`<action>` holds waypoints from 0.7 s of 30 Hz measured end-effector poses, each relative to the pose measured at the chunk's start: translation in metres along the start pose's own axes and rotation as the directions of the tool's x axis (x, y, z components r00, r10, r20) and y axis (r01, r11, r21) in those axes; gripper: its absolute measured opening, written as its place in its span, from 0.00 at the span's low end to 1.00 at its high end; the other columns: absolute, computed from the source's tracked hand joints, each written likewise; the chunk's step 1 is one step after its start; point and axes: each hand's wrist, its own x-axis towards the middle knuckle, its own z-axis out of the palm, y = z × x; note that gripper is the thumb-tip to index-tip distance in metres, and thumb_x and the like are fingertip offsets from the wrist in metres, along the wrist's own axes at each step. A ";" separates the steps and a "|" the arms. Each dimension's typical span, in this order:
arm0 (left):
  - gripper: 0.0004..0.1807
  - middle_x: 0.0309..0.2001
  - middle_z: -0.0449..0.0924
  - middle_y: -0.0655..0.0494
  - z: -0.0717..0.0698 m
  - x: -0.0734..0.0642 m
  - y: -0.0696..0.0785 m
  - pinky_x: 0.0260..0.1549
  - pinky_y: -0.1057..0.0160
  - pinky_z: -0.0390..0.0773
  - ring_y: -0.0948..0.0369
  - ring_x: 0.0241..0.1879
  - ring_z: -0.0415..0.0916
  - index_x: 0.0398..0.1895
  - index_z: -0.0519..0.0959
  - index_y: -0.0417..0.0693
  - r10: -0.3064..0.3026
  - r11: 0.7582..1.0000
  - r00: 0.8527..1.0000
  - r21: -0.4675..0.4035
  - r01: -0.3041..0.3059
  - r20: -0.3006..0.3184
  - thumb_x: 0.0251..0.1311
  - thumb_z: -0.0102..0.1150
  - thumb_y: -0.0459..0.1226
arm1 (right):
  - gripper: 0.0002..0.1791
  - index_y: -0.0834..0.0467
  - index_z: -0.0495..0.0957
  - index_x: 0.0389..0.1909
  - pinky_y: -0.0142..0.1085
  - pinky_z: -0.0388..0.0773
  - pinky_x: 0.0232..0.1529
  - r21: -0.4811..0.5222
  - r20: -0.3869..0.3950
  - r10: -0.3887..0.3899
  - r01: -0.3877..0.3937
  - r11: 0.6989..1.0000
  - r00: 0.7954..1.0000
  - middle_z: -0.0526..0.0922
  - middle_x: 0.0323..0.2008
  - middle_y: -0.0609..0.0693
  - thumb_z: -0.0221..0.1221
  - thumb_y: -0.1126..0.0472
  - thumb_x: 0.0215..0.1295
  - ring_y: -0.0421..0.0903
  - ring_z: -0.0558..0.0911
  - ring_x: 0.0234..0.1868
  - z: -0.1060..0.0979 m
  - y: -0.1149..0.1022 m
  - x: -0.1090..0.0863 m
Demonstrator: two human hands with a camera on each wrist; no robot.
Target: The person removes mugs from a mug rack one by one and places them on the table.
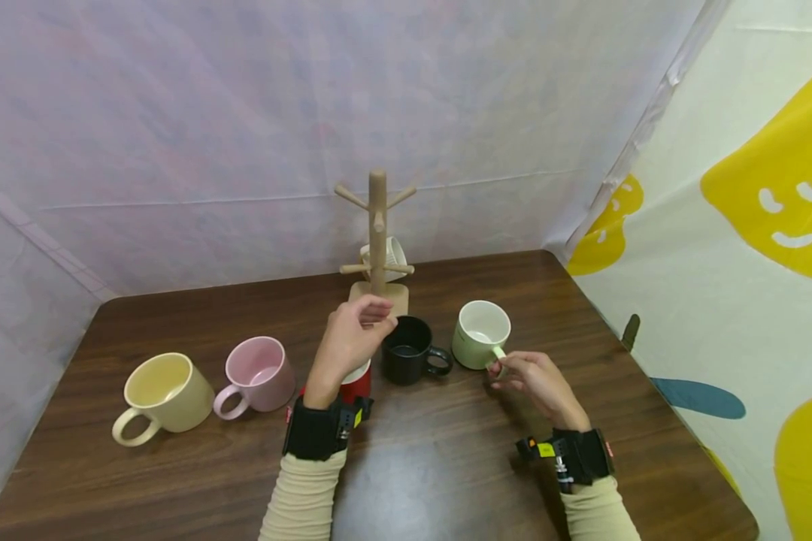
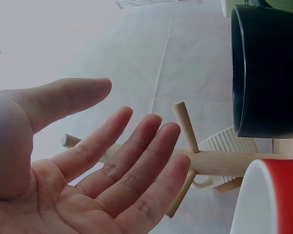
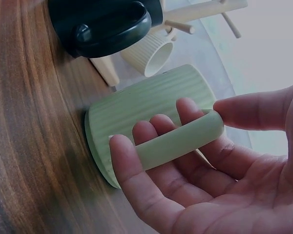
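My right hand (image 1: 531, 383) grips the handle of a light green mug (image 1: 474, 349), with fingers through the loop and the thumb on top. In the right wrist view, this mug (image 3: 136, 105) has ribbed sides; whether its base touches the table I cannot tell. My left hand (image 1: 355, 334) hovers above a red mug (image 1: 357, 385), largely hidden by the arm, and beside a black mug (image 1: 402, 364). Its fingers (image 2: 136, 165) are relaxed and apart from the thumb, with nothing held. A wooden mug rack (image 1: 377, 248) stands behind, and a ribbed white mug (image 1: 394, 252) is at its rear.
On the left of the brown wooden table (image 1: 433, 466) stand a pink mug (image 1: 260, 372) and a yellow mug (image 1: 169, 394), handles toward the front left. Pale cloth (image 1: 243, 113) hangs behind the table, and a yellow-patterned cloth (image 1: 690, 285) lines the right side.
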 end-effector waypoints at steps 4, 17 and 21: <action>0.15 0.44 0.84 0.43 0.000 0.000 0.000 0.48 0.53 0.80 0.54 0.43 0.80 0.46 0.80 0.41 -0.004 1.000 1.000 -0.004 0.004 0.000 0.56 0.62 0.36 | 0.19 0.82 0.72 0.44 0.47 0.81 0.46 -0.024 0.003 0.005 -0.005 1.000 1.000 0.79 0.39 0.65 0.47 0.66 0.68 0.60 0.78 0.46 0.000 -0.001 0.000; 0.15 0.44 0.84 0.44 -0.001 0.000 0.000 0.48 0.53 0.79 0.54 0.43 0.80 0.46 0.80 0.41 -0.010 1.000 1.000 -0.005 0.010 0.005 0.56 0.62 0.38 | 0.19 0.79 0.74 0.46 0.47 0.81 0.47 -0.093 -0.035 0.026 -0.029 0.995 0.999 0.78 0.44 0.70 0.49 0.63 0.68 0.56 0.80 0.46 -0.004 -0.003 0.000; 0.15 0.44 0.84 0.44 -0.001 0.000 0.001 0.48 0.53 0.79 0.54 0.43 0.80 0.46 0.80 0.41 -0.010 1.000 1.000 -0.006 0.010 0.005 0.56 0.61 0.38 | 0.21 0.80 0.72 0.48 0.46 0.82 0.45 -0.097 -0.052 0.013 -0.018 0.995 0.999 0.78 0.45 0.71 0.49 0.62 0.69 0.57 0.81 0.45 -0.008 -0.004 0.000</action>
